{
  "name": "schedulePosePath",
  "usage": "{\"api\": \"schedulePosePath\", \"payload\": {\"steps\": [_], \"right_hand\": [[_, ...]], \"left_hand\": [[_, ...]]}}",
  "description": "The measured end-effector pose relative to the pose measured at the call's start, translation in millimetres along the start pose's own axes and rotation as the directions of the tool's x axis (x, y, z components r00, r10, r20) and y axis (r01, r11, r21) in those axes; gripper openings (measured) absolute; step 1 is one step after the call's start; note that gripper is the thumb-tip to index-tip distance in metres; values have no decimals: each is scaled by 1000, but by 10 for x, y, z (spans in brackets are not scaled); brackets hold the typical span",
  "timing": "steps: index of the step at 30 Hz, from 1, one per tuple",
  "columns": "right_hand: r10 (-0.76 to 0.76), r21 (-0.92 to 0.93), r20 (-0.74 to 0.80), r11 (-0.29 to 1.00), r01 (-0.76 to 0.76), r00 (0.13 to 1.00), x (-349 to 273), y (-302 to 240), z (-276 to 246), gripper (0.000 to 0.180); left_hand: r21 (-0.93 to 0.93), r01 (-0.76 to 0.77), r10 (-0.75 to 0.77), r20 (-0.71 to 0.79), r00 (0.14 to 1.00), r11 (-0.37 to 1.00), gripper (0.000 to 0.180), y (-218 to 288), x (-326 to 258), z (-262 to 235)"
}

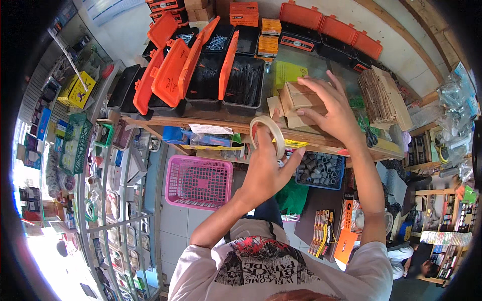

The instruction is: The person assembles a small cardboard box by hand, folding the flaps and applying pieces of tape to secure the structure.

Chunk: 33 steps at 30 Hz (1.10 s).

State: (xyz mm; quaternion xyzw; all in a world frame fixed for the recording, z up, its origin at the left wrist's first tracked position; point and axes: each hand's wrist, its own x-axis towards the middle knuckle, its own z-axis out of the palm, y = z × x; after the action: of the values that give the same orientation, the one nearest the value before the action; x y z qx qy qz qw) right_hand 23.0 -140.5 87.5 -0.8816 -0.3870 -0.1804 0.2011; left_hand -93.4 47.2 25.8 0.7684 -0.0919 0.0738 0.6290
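A roll of pale tape [277,134] hangs on my left hand [266,170], whose fingers pass through the ring at the counter's front edge. My right hand [332,108] rests over a small brown cardboard box [292,95], its thumb at the near side and its fingers across the top. The box stands on the glass-topped counter with a flap [275,106] folded out to the left. Part of the box is hidden behind my right hand. A yellow-green paper sheet [288,72] lies just behind it.
Black bins with orange lids [170,72], some holding screws, line the counter's left. Flattened cardboard [377,98] and scissors [370,138] lie right. Below are a pink basket [198,201] and a blue crate of grey pipe fittings [321,173]. Glass shelving [108,226] stands left.
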Motion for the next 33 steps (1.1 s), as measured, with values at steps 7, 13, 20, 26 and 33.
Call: {"api": "schedulePosePath", "payload": {"steps": [7, 13, 20, 26, 33], "right_hand": [[-34, -65, -40, 997, 32, 999, -24, -66, -129, 60], [39, 88, -178, 996, -24, 983, -287, -354, -249, 42], [150, 326, -161, 941, -91, 975, -570, -599, -78, 32], [136, 480, -45, 872, -98, 990, -654, -813, 11, 32], [97, 526, -17, 847, -74, 995, -670, -936, 15, 35]], "left_hand": [[-272, -38, 41, 6, 999, 962, 53, -51, -201, -141], [-524, 107, -83, 69, 994, 845, 29, -27, -347, -460], [-790, 12, 97, 91, 991, 613, 26, -199, -408, -542], [-885, 125, 97, 187, 977, 448, 30, -220, -443, -491], [-862, 218, 109, 298, 948, 457, 31, -206, -483, -442]]}}
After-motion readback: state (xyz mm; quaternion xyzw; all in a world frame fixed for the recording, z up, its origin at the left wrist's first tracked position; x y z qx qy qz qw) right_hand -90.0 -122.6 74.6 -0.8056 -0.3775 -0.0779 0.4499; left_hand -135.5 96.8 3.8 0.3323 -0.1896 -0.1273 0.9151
